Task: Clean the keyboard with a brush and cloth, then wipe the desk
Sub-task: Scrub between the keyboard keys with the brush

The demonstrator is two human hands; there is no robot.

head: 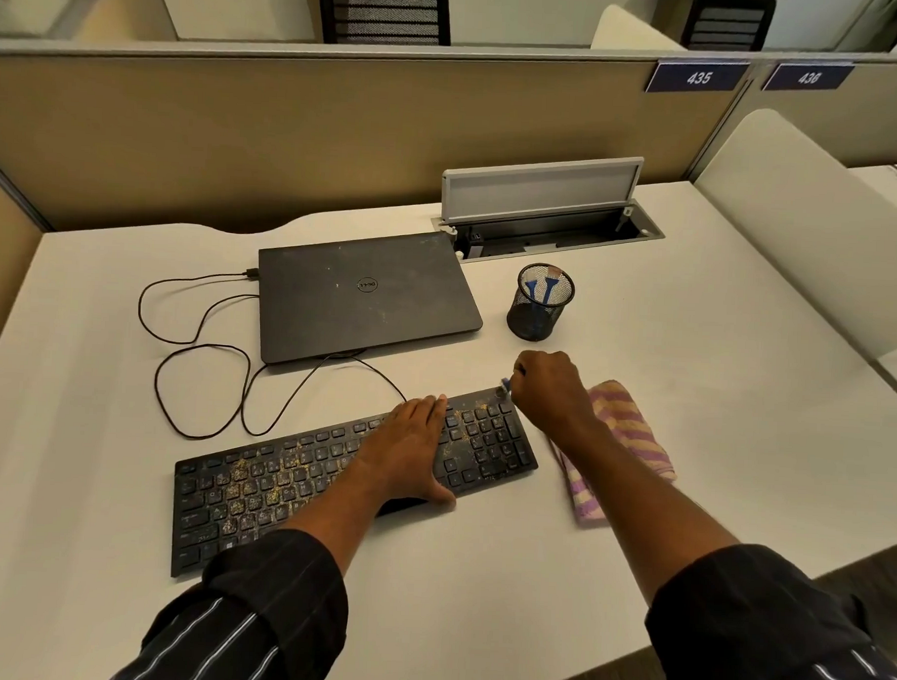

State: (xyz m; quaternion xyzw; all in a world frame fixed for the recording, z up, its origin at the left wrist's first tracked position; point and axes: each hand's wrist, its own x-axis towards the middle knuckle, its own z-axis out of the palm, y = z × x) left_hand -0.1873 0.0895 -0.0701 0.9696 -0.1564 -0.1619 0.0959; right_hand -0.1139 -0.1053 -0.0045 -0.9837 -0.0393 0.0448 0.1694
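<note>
Pale bench (688, 453) with crumby keyboard (255, 490) lying long left to right, left grip (411, 441) flat on its middle, right grip (549, 390) curled round brush (505, 386) at its far right corner, cloth (627, 430) just beside.

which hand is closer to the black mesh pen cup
Right. The right hand sits just in front of the black mesh pen cup, gripping a blue brush. The left hand rests flat on the dusty black keyboard, farther away.

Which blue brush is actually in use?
The brush gripped in the right hand at the keyboard's far right corner; the other brushes stand in the mesh cup.
</note>
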